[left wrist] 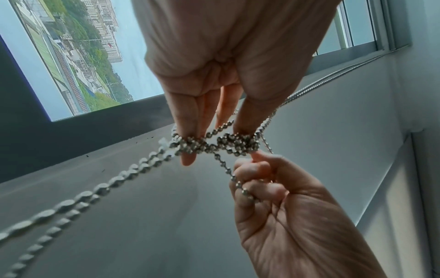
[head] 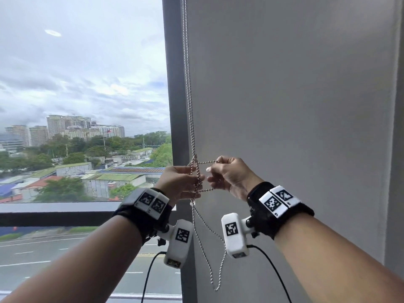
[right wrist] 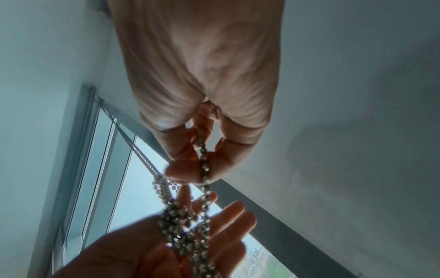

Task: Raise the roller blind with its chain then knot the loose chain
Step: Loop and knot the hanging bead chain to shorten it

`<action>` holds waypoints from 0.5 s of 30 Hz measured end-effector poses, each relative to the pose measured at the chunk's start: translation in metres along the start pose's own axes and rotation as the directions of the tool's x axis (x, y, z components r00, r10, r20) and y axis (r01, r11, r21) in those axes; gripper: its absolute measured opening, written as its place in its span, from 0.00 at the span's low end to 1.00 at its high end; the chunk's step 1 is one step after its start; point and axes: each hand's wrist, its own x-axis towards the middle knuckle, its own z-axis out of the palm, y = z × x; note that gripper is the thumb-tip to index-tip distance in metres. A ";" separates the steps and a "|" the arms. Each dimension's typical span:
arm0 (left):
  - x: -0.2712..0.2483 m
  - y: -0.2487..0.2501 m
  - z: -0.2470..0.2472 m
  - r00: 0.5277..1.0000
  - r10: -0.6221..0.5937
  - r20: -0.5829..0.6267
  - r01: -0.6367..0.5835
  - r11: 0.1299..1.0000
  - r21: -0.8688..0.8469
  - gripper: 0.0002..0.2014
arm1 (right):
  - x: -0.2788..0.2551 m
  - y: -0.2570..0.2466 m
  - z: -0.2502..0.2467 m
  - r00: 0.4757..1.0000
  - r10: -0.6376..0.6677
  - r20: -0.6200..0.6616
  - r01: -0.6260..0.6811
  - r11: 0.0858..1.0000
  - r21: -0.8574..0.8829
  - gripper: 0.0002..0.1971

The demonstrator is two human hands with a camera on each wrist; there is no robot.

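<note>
Hiding knot: bunched chain [head: 197, 171] between hands; left hand [head: 178, 182], right hand [head: 231, 173].

The bead chain [head: 189, 110] hangs down along the dark window frame [head: 175, 88] beside the grey wall [head: 284, 95], looped and tangled partway, its loose end dangling free below.

An upper-floor room in a city building: left of the hands a large window [head: 83, 106] overlooks rooftops, trees and distant tower blocks [head: 63, 127], with a road [head: 54, 254] far below; plain grey wall [head: 295, 106] behind them
</note>
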 end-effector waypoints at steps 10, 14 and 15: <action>-0.002 -0.006 0.000 0.996 -0.003 0.087 0.000 0.999 0.036 0.11 | 0.003 0.002 0.007 1.000 -0.017 -0.016 0.004 0.818 -0.575 0.11; 0.000 -0.003 0.000 0.999 -0.005 0.041 0.003 0.999 0.040 0.26 | 0.010 0.012 0.005 0.971 -0.187 -0.150 0.043 0.749 -0.661 0.16; 0.001 -0.003 0.000 1.000 -0.006 0.024 0.006 1.000 0.026 0.29 | 0.011 0.016 0.004 0.960 -0.215 -0.179 0.043 0.746 -0.665 0.20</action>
